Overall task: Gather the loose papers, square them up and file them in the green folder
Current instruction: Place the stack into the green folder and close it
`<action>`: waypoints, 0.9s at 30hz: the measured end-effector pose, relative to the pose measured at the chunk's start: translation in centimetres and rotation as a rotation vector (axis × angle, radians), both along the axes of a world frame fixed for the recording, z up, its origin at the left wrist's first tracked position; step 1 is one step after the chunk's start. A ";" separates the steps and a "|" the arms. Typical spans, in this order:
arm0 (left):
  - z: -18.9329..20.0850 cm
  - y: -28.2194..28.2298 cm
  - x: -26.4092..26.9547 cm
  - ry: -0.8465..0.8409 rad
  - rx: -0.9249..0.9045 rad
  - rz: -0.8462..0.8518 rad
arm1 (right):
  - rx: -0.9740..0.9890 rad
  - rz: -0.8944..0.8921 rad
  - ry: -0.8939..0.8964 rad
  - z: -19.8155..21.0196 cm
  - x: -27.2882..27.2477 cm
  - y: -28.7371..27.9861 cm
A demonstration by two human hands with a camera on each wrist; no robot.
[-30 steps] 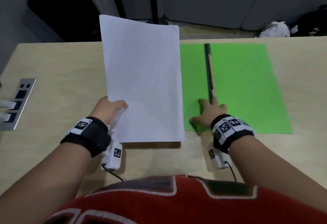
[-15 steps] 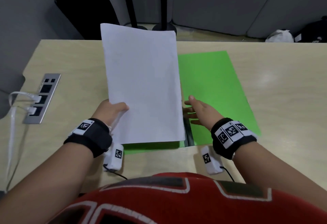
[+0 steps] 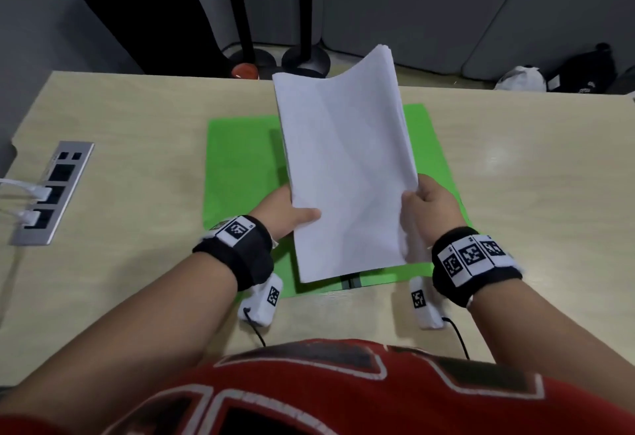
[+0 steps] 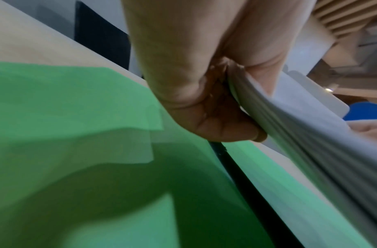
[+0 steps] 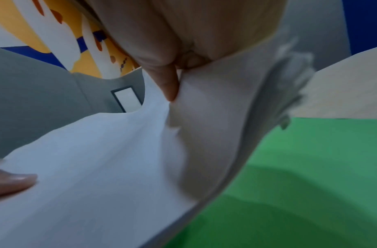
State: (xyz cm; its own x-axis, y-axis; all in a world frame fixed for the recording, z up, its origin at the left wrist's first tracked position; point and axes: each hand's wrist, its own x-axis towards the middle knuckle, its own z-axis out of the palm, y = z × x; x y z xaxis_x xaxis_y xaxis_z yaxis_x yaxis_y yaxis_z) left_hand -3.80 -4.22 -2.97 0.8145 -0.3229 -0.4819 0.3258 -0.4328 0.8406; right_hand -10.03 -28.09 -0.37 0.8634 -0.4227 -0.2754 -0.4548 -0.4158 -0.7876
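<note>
A stack of white papers (image 3: 343, 173) hangs in the air above the open green folder (image 3: 240, 166), which lies flat on the table. My left hand (image 3: 292, 211) pinches the stack's left edge near the bottom, thumb on top. On the other side my right hand (image 3: 424, 201) pinches the right edge. The far end of the sheets curls upward. In the left wrist view the fingers (image 4: 221, 127) curl under the papers (image 4: 310, 151) over the folder (image 4: 77, 134) and its dark spine. The right wrist view shows the thumb (image 5: 168, 83) pressing the papers (image 5: 119, 151) above the folder (image 5: 310, 167).
A metal power-socket strip (image 3: 51, 190) with white cables plugged in is set into the wooden table (image 3: 137, 125) at the left. Black stand bases (image 3: 302, 60) and bags (image 3: 584, 70) sit on the floor beyond the far edge.
My right hand left the folder and took hold of the papers' right edge. The stack moved right, over the folder's middle, and its far end now bows upward.
</note>
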 end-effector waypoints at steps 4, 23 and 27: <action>-0.1 -2.8 0.2 -0.039 0.068 -0.078 | 0.004 -0.085 0.065 -1.1 -0.3 -3.5; -1.6 4.3 1.1 -0.275 0.839 -0.490 | 0.015 -0.055 0.295 -4.0 1.7 -4.3; -1.5 5.7 1.7 -0.273 0.840 -0.465 | -0.129 0.004 0.329 -4.0 2.3 -4.1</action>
